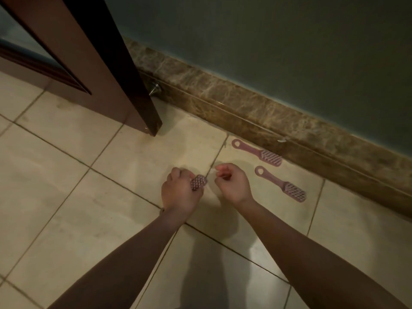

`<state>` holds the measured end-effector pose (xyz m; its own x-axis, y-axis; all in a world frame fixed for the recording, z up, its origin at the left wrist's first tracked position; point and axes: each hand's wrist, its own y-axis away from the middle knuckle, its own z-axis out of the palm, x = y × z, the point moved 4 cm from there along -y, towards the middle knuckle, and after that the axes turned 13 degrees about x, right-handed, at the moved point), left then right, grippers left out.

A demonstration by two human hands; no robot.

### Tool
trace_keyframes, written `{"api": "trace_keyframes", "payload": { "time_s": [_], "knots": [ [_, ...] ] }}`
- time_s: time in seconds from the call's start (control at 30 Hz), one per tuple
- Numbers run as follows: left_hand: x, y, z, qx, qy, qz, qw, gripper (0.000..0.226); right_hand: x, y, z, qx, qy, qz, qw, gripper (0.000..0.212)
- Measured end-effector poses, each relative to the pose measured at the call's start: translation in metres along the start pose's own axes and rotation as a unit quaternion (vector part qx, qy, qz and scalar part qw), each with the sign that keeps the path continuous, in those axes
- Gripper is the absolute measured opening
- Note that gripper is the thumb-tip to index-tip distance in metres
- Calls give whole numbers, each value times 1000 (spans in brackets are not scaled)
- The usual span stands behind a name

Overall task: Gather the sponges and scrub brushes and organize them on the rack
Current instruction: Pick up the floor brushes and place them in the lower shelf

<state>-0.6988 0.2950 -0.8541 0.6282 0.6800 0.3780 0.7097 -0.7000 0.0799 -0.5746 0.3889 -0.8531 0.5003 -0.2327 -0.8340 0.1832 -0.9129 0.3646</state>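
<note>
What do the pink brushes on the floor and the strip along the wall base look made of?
The two pink long-handled scrub brushes look like matte moulded plastic: uniform colour, hanging hole in each handle. The brown veined skirting strip looks like polished marble or marble-look tile, with pale veins and slight sheen.

3 pink plastic scrub brushes with loop-ended handles show. 1 brush [256,152] lies on the tiles right of centre by the skirting. 1 brush [281,184] lies just below it. 1 brush [198,182], only its bristle head showing, sits in a fist at centre. 2 bare hands: left hand [178,192], right hand [231,182]. 1 brown wooden door [93,63], upper left. 1 small metal doorstop [154,88] beside it.
</note>
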Motion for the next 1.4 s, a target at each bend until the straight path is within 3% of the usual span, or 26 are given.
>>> {"api": "trace_keyframes", "payload": {
  "time_s": [0.13,0.23,0.3,0.43,0.67,0.93,1.07,1.23,1.4],
  "knots": [
    [5,-3,0,16,19,6,1000,30,-5,-8,-19,63,82,-73,992,26],
    [19,-4,-2,23,77,-3,997,27,-15,-17,-35,132,213,-193,949,36],
    [30,-4,-3,15,146,-24,989,29,-19,-26,-40,137,273,-232,924,45],
    [46,-10,1,-5,285,-90,954,28,-17,-44,-42,108,408,-220,879,53],
    [43,-15,23,0,363,-185,913,32,-18,-54,-40,99,499,-255,822,46],
    [48,-13,25,-16,394,-235,889,39,-27,-69,-33,-20,546,-234,804,39],
    [53,-13,22,-28,392,-255,884,41,-26,-64,-33,-68,508,-217,831,29],
    [71,-16,-20,-53,399,-265,876,14,-51,-45,-55,-55,446,-210,868,26],
    [106,6,-104,-89,400,-285,867,21,-110,2,-104,8,285,-154,946,35]
  ]
}}
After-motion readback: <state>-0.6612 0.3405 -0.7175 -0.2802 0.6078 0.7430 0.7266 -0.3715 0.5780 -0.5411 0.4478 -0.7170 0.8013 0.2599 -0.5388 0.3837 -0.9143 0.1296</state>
